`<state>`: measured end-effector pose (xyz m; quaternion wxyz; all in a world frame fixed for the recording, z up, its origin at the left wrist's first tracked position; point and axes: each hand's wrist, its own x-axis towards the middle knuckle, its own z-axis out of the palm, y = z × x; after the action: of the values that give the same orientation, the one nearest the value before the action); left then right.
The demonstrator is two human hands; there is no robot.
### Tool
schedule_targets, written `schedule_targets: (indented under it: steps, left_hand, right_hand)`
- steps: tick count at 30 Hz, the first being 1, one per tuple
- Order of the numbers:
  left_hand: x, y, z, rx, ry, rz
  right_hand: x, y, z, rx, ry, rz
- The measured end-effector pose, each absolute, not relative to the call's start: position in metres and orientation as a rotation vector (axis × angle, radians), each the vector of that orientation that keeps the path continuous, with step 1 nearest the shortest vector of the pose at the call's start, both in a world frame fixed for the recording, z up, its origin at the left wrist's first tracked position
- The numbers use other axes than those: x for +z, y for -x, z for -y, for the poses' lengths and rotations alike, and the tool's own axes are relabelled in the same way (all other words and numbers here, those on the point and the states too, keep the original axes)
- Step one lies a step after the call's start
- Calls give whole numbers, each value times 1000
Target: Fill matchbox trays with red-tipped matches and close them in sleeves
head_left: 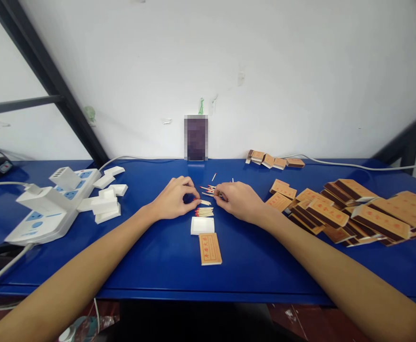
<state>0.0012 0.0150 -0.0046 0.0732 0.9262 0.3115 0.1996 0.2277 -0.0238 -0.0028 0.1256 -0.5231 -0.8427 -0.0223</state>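
My left hand rests over the blue table, thumb and forefinger closed on the red-headed ends of a few matches. Opposite it, my right hand has its fingers curled in at the loose matches; sticks reach its fingertips, though the grip is partly hidden. A neat row of matches lies just below, red heads to the left. Nearer me sits a white inner matchbox tray, open side up. Touching its near edge is an orange matchbox sleeve, lying flat.
Many matchbox sleeves are heaped at the right, with several more by the wall. White trays lie in a loose pile at the left, beside a power strip with chargers and cables. One match lies farther back.
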Motion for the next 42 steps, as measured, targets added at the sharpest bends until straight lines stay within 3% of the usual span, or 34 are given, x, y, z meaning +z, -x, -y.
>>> schedule_targets:
  steps: [10,42]
  left_hand:
    - [-3,0,-14,508,-2796,-907]
    - [-4,-1,-16,465,-2894,-1137]
  right_hand:
    - [-2,-226,25,64,1446,2488]
    - [0,-227,24,-202,1707,2436]
